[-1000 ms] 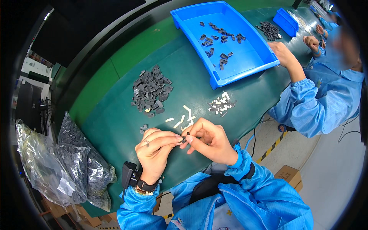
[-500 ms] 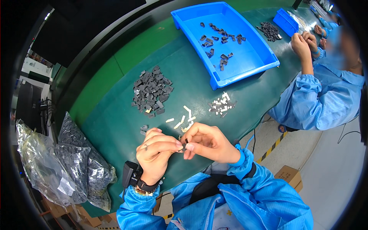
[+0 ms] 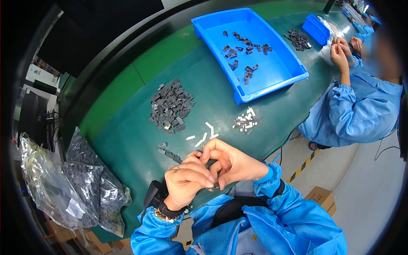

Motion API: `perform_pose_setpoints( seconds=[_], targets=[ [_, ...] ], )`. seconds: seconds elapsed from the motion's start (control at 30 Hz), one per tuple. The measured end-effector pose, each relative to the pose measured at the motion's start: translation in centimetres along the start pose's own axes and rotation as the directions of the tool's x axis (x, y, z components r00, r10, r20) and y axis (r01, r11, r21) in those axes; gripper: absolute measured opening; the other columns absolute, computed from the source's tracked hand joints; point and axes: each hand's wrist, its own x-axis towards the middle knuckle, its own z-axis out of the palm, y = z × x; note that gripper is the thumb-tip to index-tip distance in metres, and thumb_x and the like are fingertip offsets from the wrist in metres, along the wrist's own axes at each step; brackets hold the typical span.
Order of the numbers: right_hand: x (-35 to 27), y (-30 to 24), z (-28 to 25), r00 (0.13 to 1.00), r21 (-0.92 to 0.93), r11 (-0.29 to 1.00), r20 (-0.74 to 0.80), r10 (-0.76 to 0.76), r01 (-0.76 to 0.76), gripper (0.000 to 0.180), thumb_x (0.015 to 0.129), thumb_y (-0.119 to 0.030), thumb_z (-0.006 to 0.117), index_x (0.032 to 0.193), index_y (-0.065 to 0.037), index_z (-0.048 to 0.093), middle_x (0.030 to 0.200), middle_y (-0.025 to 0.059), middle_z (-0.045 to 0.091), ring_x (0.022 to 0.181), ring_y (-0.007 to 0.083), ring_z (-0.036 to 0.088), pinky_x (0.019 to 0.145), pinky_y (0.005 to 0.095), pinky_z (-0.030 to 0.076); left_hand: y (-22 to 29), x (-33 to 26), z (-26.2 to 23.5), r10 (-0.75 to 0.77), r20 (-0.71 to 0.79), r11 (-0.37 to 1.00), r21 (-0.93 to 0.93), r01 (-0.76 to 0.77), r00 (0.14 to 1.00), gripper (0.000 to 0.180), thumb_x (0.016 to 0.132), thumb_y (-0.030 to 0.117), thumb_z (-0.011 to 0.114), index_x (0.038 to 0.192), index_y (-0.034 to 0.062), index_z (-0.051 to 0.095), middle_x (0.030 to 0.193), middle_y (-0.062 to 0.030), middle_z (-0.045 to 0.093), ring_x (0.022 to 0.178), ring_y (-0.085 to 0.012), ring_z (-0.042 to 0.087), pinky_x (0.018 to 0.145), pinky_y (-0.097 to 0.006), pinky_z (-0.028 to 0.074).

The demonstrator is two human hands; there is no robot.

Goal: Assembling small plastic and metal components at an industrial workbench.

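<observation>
Close to my body, at the near table edge, my left hand (image 3: 187, 179) and my right hand (image 3: 239, 163) meet at the fingertips. Between them they pinch a small dark plastic piece (image 3: 216, 186), mostly covered by fingers. A short row of dark plastic pieces (image 3: 170, 154) lies just beyond my left hand. White strips (image 3: 205, 137) are scattered past my knuckles. To their right sits a small heap of white and dark slivers (image 3: 247, 121). Farther left rises a larger pile of dark grey plastic pieces (image 3: 171, 106).
A big blue tray (image 3: 293, 76) holding several dark pieces stands at the far right. Clear plastic bags (image 3: 76, 187) of dark parts slump at the left. A co-worker in blue (image 3: 352, 110) works at the right, near a small blue bin (image 3: 315, 29) and another dark pile (image 3: 298, 39).
Both hands have moved toward my body and slightly right, still pinching together. More of the dark row beyond my left hand shows. The whole view has shifted a little.
</observation>
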Motion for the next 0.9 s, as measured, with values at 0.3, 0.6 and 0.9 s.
perform_pose_setpoints(
  seconds=[0.3,0.6,0.9],
  targets=[
    [0.2,2.1,0.8,0.700,-0.633,0.609,-0.144,-0.699,0.478,0.021,0.074,-0.008,0.089,0.089,-0.005,0.075,0.091,0.0022,0.059,0.064,0.0051,0.048,0.055,0.0219,0.038,-1.0,-1.0,-0.4,-0.087,-0.127,0.994,-0.072,0.079,0.988,0.012,0.078,-0.003,0.080,0.080,0.0073,0.073,0.080,-0.0048,0.074,0.081,-0.0170,0.067,0.099,-0.041,0.043],
    [0.1,2.3,1.4,0.592,-0.801,0.402,-0.076,-0.803,0.443,0.027,0.072,-0.008,0.088,0.097,-0.003,0.078,0.091,0.0099,0.071,0.077,0.0167,0.069,0.066,0.0259,0.053,-1.5,-1.1,0.2,-0.087,-0.204,0.992,-0.112,0.065,0.975,0.014,0.077,-0.006,0.080,0.086,0.0037,0.074,0.087,-0.0069,0.071,0.085,-0.0172,0.063,0.095,-0.038,0.045],
    [-0.2,2.3,2.2,0.621,-0.855,0.397,-0.119,-0.775,0.332,0.026,0.076,0.000,0.082,0.101,-0.005,0.077,0.089,0.0074,0.071,0.071,0.0138,0.065,0.055,0.0246,0.048,-1.2,-0.9,0.6,-0.138,-0.237,0.975,-0.203,0.090,0.962,0.025,0.074,-0.010,0.082,0.086,0.0046,0.064,0.092,-0.0054,0.059,0.086,-0.0133,0.058,0.081,-0.028,0.047]
  ],
)
